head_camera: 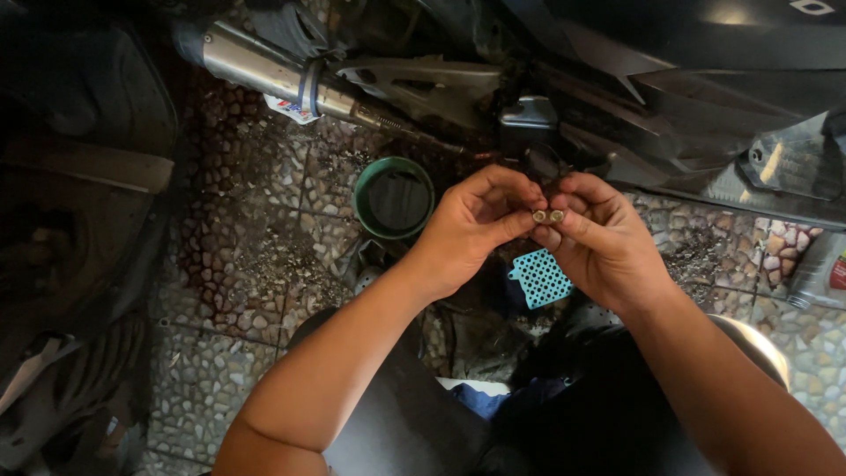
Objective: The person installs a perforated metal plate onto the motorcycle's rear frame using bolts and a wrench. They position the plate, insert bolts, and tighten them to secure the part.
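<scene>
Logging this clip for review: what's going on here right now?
A person crouches over a pebbled floor beside a motorbike. Both hands are raised together, the left hand and right hand pinching two small round metal pieces side by side between the fingertips. Below the hands lies a turquoise perforated pad; a green round container stands to the left, and a chrome exhaust pipe runs above it.

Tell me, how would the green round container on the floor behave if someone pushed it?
The green container looks like thin plastic, so probably light and easy to slide. The pebbled floor is rough and gritty, so it may catch instead of gliding. It is wide and low, so tipping seems unlikely.
</scene>
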